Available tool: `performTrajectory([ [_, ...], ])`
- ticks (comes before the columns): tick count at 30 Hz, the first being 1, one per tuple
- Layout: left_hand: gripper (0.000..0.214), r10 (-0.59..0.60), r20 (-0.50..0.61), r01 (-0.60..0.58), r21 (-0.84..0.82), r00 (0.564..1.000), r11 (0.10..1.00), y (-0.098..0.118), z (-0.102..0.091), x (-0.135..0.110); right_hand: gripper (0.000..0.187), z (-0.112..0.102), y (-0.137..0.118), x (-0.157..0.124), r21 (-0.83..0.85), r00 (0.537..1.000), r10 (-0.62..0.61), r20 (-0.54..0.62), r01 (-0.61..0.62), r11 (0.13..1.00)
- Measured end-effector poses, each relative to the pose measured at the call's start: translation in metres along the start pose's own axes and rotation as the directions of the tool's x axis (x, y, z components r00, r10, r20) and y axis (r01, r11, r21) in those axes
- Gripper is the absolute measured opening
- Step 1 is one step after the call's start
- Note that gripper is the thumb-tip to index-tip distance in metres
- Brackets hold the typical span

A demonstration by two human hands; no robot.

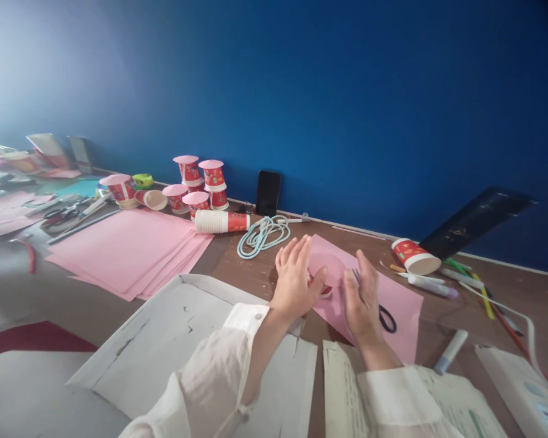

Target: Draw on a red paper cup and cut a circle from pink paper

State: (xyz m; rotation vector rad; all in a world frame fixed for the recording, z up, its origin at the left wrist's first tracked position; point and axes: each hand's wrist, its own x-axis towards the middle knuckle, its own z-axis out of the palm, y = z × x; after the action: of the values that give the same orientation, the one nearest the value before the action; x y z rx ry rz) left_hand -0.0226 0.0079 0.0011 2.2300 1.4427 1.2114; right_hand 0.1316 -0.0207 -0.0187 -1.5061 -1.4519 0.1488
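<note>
My left hand (295, 277) rests with its fingers stretched against a red paper cup topped by a pink paper disc (327, 271), thumb touching the cup's side. The cup stands on a pink sheet (402, 301) lying on the brown table. My right hand (360, 298) is just right of the cup, fingers curled around a thin pen-like tool (355, 277). Black-handled scissors (387, 318) lie on the pink sheet by my right wrist. Both arms wear white sleeves.
A stack of pink paper (128, 249) lies at left, with several capped red cups (201, 182) and a lying cup stack (221, 221) behind it. A coiled cable (262, 234), a phone (268, 192), another cup (414, 255), markers (432, 285) and white sheets (164, 340) surround me.
</note>
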Motion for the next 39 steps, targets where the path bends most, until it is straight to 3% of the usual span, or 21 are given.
performTrajectory([
  [7, 0.066, 0.065, 0.017, -0.064, -0.036, 0.998, 0.997, 0.003, -0.001, -0.002, 0.060, 0.006, -0.007, -0.003, 0.043, 0.999, 0.031, 0.013, -0.032, 0.999],
  [27, 0.068, -0.059, 0.062, 0.071, -0.225, 0.996, 0.972, 0.000, 0.006, -0.002, 0.067, 0.011, -0.006, -0.003, 0.112, 0.987, 0.150, 0.054, -0.155, 0.981],
  [33, 0.068, -0.038, 0.051, 0.045, -0.157, 0.998, 0.987, 0.000, 0.005, -0.002, 0.065, 0.012, -0.005, -0.003, 0.092, 0.992, 0.117, 0.056, -0.122, 0.988],
  [39, 0.059, 0.092, -0.007, -0.090, 0.147, 0.996, 0.985, 0.010, -0.004, -0.006, 0.069, 0.008, -0.004, -0.006, -0.138, 0.990, -0.138, -0.017, 0.134, 0.981],
])
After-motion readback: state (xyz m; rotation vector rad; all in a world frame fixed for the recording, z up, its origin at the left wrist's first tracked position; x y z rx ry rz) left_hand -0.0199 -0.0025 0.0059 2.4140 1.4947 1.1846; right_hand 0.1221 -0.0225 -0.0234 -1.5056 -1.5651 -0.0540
